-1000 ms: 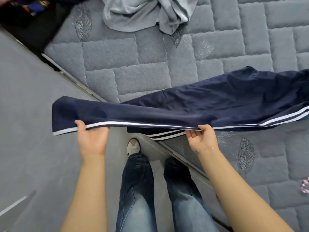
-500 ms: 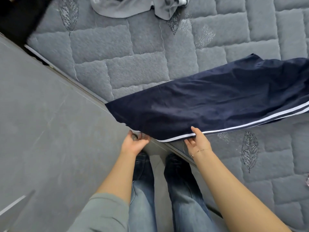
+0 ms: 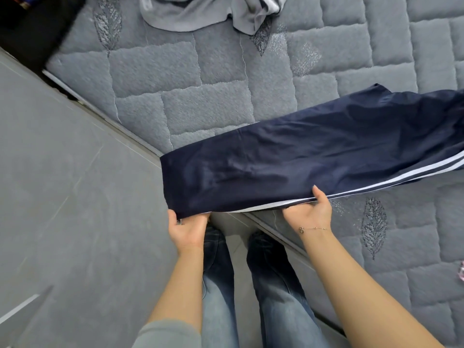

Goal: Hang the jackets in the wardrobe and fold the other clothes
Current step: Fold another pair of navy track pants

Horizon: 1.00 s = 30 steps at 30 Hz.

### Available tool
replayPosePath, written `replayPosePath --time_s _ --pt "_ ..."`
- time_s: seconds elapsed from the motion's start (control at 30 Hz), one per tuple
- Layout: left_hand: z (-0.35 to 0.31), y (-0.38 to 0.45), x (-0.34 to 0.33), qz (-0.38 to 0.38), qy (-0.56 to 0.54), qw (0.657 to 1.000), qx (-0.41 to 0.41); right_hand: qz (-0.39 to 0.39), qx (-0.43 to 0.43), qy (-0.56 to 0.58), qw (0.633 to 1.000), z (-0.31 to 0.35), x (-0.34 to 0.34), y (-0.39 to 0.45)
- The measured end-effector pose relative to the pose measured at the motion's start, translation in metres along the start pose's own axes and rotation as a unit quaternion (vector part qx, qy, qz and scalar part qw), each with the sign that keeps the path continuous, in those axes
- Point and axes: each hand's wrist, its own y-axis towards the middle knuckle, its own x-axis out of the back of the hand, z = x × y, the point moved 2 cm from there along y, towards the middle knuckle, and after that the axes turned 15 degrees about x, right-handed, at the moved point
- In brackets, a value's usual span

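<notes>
Navy track pants (image 3: 313, 156) with white side stripes lie stretched across the near corner of the grey quilted bed (image 3: 206, 101), their right part running out of view. My left hand (image 3: 187, 228) grips the folded left end, which hangs just past the bed's edge. My right hand (image 3: 310, 212) pinches the striped near hem, thumb on top and fingers underneath. A light grey garment (image 3: 200, 11) lies crumpled at the far side of the bed.
Grey floor (image 3: 75, 197) spreads to the left of the bed's edge. My jeans-clad legs (image 3: 251, 285) stand at the bed corner. A black item (image 3: 27, 28) sits at the top left. Something small and pink (image 3: 461, 272) shows at the right edge.
The left end of the pants has been folded over to the right, halving their length. My left hand moved right with it and now holds the fold. My right hand kept its pinch.
</notes>
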Motion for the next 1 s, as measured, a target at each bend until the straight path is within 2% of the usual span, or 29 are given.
replayPosePath --time_s 0.07,0.17,0.23,0.33,0.47,0.63,0.73,0.77,0.83,0.93,1.0 --pt "-0.003 -0.016 -0.004 0.021 -0.033 0.999 0.003 -0.003 0.012 0.007 1.000 0.004 0.001 -0.005" --pt "-0.015 -0.041 -0.017 0.045 -0.030 0.998 -0.007 0.012 0.061 -0.045 0.997 0.013 -0.002 -0.010" --pt "-0.029 -0.051 -0.024 0.022 -0.015 0.998 -0.054 0.017 0.092 -0.087 0.992 0.019 -0.004 -0.009" --pt "-0.040 -0.058 -0.024 -0.023 0.009 0.994 -0.103 -0.030 0.090 -0.144 0.985 0.022 0.003 -0.004" --pt "-0.035 -0.064 0.011 -0.140 0.015 0.986 -0.090 -0.079 0.013 -0.287 0.955 0.017 0.027 0.006" --pt "-0.062 -0.064 0.012 -0.231 0.018 0.968 -0.101 -0.068 0.020 -0.460 0.885 0.014 0.038 0.008" --pt "-0.070 -0.068 -0.001 -0.393 0.013 0.919 -0.039 -0.065 0.038 -0.504 0.861 0.008 0.041 0.000" --pt "-0.071 -0.071 -0.006 -0.438 -0.004 0.899 -0.029 -0.065 0.055 -0.495 0.865 0.007 0.040 -0.003" --pt "-0.071 -0.077 -0.019 -0.455 -0.030 0.889 -0.035 -0.058 0.091 -0.451 0.886 0.004 0.034 -0.009" --pt "-0.069 -0.086 -0.040 -0.399 -0.027 0.915 -0.051 -0.030 0.140 -0.337 0.931 0.005 0.017 -0.022" --pt "-0.070 -0.094 -0.054 -0.352 0.009 0.935 -0.053 0.024 0.149 -0.266 0.952 0.010 0.001 -0.029"
